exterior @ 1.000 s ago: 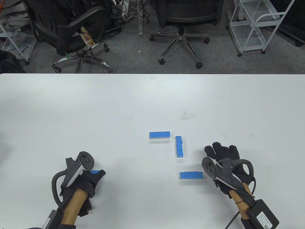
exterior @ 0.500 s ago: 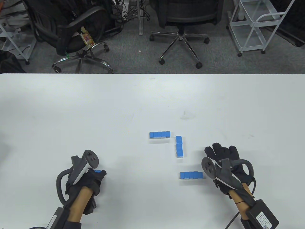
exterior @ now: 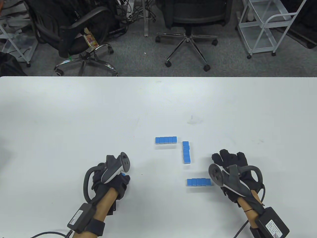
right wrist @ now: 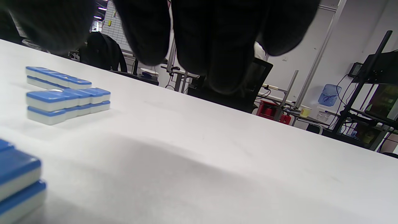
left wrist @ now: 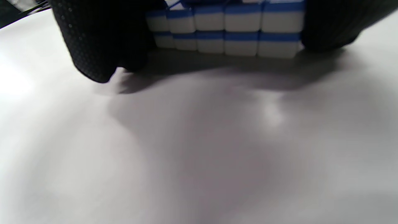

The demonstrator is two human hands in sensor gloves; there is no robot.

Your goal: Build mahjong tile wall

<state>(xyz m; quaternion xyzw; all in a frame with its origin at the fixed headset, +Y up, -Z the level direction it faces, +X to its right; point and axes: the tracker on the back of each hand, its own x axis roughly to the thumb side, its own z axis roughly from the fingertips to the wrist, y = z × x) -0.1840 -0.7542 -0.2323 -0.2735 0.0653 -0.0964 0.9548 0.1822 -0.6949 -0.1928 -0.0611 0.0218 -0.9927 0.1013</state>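
My left hand (exterior: pixel 112 179) grips a two-layer row of blue-and-white tiles (left wrist: pixel 227 28) from both ends, low on the white table (exterior: pixel 74 119). Its fingers (left wrist: pixel 99 40) show in the left wrist view; in the table view only a blue edge (exterior: pixel 125 176) of that row shows. Three two-layer rows stand on the table: a far row (exterior: pixel 166 140), a column (exterior: pixel 186 152) and a near row (exterior: pixel 198 182). My right hand (exterior: pixel 230 161) rests open and empty on the table, just right of the near row. The right wrist view shows the column (right wrist: pixel 67 101) and the far row (right wrist: pixel 57 77).
Beyond the table's far edge stand office chairs (exterior: pixel 190 22) and a white wire cart (exterior: pixel 267 27). A cable and a black box (exterior: pixel 271 225) are strapped to my right forearm.
My left hand has moved right and a little farther up the table with its tile row, closer to the other rows. My right hand has stayed almost still.
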